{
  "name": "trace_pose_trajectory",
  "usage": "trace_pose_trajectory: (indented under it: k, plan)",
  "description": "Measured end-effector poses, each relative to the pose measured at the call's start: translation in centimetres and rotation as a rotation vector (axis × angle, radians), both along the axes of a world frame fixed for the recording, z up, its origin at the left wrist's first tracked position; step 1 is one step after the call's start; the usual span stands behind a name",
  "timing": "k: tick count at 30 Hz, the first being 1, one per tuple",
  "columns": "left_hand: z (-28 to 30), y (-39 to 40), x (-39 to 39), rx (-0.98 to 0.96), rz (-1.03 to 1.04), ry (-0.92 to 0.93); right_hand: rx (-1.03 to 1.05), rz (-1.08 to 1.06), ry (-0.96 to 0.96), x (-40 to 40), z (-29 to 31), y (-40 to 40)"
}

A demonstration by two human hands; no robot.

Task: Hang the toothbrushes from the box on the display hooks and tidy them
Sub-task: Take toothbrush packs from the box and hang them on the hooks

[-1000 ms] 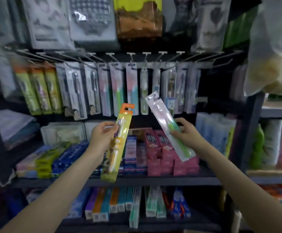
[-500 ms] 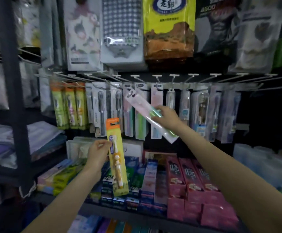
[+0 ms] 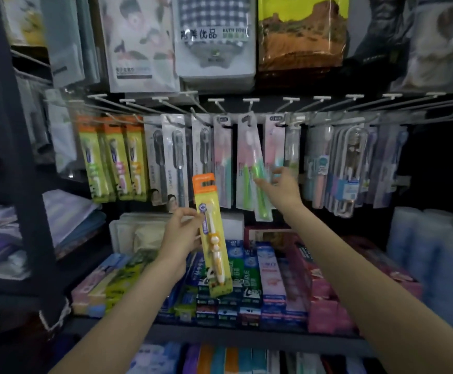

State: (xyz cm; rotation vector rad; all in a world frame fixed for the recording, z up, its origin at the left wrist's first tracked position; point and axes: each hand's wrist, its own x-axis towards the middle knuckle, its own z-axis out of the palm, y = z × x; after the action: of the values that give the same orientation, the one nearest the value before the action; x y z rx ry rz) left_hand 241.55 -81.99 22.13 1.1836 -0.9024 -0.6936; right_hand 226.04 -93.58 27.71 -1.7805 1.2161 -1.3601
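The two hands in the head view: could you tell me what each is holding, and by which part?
The left hand grips the orange-topped toothbrush pack mid-length; the right hand touches the green toothbrush pack, fingers spread.

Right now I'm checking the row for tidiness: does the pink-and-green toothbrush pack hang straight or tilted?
Tilted. The pink-and-green toothbrush pack has its top at the display hooks, its bottom slanting right, unlike its straight neighbours. The right hand touches it.
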Motion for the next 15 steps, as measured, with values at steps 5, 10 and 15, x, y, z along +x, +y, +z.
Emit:
trace_pose_trajectory:
  k: [5,10,15]
  plan:
    - [1.0,0.9,3.5,-0.087,0.053,0.069,-0.065,0.312,0.164,2.4,-3.2,5.3]
    - [2.7,2.1,8.7,-0.189,0.057,0.279,0.142,0.683,0.172,9.4,-3.6,8.4]
    - [2.2,3.6,15.0,-0.153,0.164,0.006,0.102,0.471,0.171,17.4,-0.5,7.9]
